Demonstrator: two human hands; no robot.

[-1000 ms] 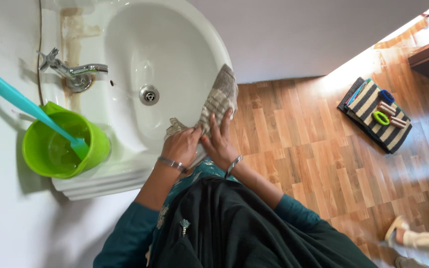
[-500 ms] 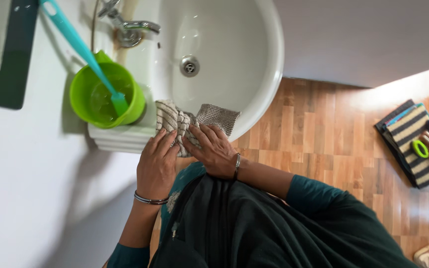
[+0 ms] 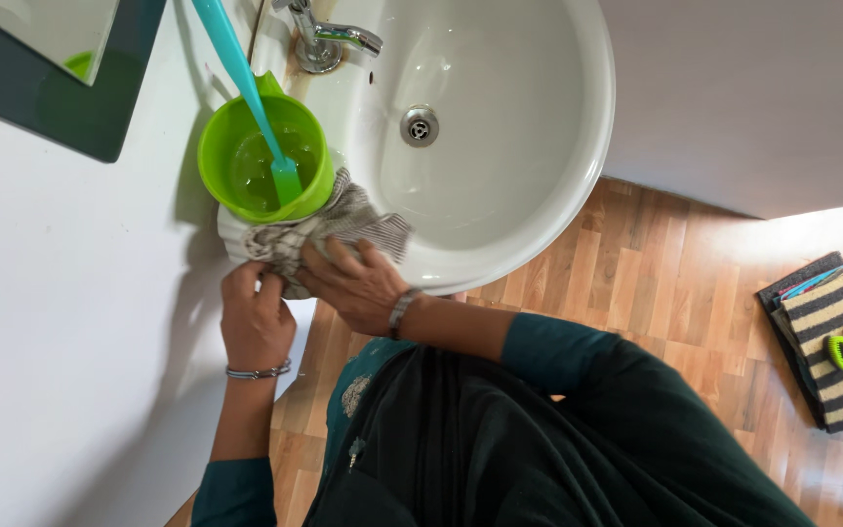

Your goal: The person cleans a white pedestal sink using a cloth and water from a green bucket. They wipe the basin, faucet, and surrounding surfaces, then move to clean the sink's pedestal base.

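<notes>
Pressing a striped grey-and-white cloth (image 3: 319, 234) against the front left rim of a white washbasin (image 3: 558, 185), a person works with both hands at a wall-mounted sink. Their left hand (image 3: 256, 317), a thin bangle at the wrist, is closed on the cloth's lower edge where it hangs over the rim; their right hand (image 3: 358, 288) lies fingers spread on top of the bunched fabric, holding it down. Just behind the cloth, touching it, a lime-green plastic mug (image 3: 260, 166) stands on the basin's ledge with a turquoise long-handled brush (image 3: 246, 88) leaning in it. A chrome tap (image 3: 329, 39) sits at the back of the bowl, above the drain (image 3: 420, 125). Well apart on the wood-plank floor (image 3: 675, 283), a folded striped mat (image 3: 826, 337) carries small rings and blocks. A dark-framed mirror (image 3: 51, 59) hangs on the white wall.
</notes>
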